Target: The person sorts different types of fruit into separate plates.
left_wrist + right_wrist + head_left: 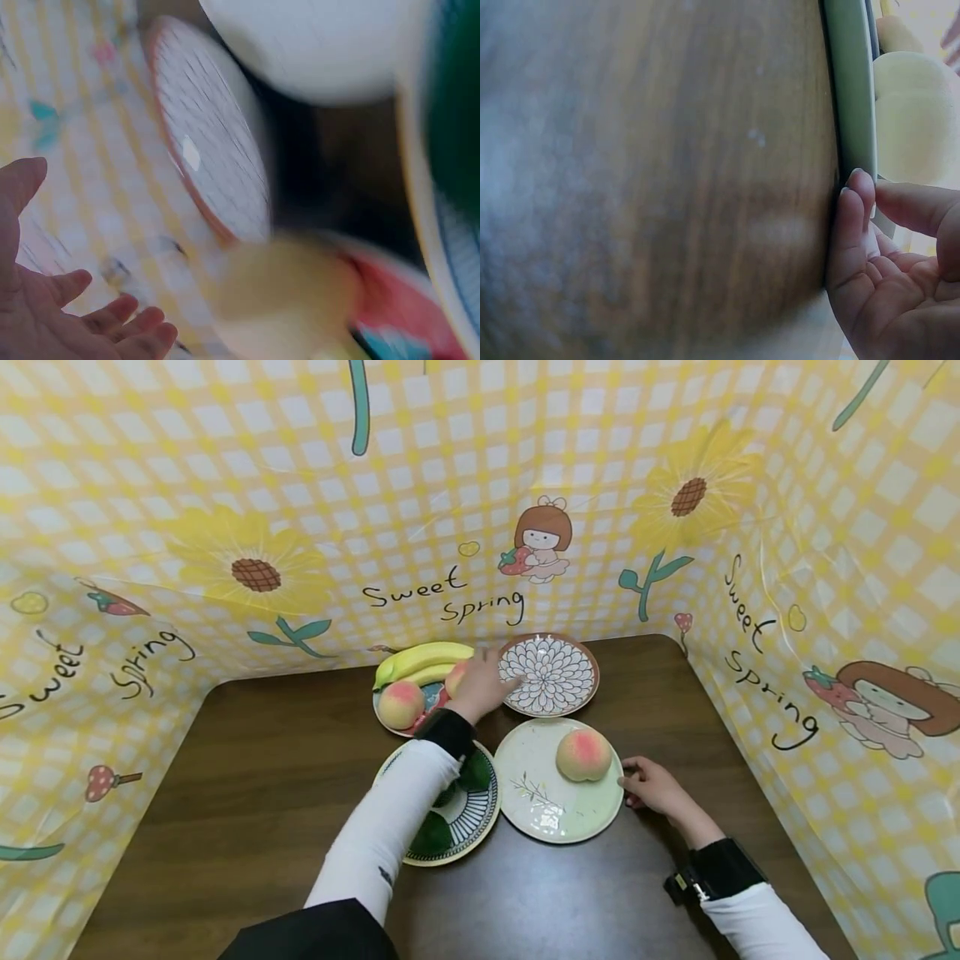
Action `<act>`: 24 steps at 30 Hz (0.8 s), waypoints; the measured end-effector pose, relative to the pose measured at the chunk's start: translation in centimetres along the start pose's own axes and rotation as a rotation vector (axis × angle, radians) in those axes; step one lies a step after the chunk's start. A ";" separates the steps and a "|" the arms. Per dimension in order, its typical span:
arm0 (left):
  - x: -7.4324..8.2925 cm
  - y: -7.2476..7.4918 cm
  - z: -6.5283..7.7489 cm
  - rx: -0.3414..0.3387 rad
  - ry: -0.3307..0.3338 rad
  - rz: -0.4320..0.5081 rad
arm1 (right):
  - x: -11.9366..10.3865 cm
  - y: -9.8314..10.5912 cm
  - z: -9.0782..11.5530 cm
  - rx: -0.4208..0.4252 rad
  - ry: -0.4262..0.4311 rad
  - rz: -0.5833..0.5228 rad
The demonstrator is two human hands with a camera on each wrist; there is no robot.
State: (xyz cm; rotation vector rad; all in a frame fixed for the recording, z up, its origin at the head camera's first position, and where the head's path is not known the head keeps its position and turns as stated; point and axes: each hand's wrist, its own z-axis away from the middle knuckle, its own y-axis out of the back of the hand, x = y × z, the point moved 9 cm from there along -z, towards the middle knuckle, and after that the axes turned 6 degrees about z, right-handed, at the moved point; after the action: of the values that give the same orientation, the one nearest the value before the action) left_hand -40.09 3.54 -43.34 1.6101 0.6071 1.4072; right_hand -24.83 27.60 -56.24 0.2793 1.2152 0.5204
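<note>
My left hand (pixel 482 683) reaches over the far plates, its fingers spread and empty in the left wrist view. Right beside it is a peach (pixel 456 679), partly hidden by the hand in the head view. That peach shares a red and blue plate (pixel 417 727) with bananas (pixel 423 655) and another peach (pixel 401 704). At the right, my right hand (pixel 658 792) pinches the rim of a pale green plate (pixel 558 827) between thumb and fingers. One peach (pixel 583 755) sits on this plate, toward its right side.
A brown-rimmed plate (pixel 550 677) with a petal pattern stands at the back. Under my left forearm, a dark-patterned plate (pixel 480 839) bearing dark green shapes (pixel 431 835) is partly covered. Yellow checked cloth (pixel 420 527) walls the brown table (pixel 262 793) at the back and sides.
</note>
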 end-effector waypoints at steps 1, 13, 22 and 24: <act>-1.2 0.5 -0.3 0.003 0.041 -0.005 | 0.0 0.1 0.0 0.002 0.000 0.001; -10.1 -0.9 -2.1 -0.055 0.261 0.182 | 0.3 -0.4 0.0 0.036 -0.017 0.003; -10.8 -1.6 -2.6 -0.051 0.271 0.281 | 0.4 -0.3 0.0 0.054 -0.007 0.003; -10.7 -1.6 -2.9 -0.052 0.266 0.284 | 0.4 -0.1 -0.1 0.061 -0.007 0.001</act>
State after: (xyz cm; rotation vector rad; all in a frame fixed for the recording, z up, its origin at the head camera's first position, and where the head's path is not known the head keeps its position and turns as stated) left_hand -45.09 -3.56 -50.38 1.5226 0.5012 1.8520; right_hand -24.79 27.75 -56.64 0.3335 1.2255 0.4828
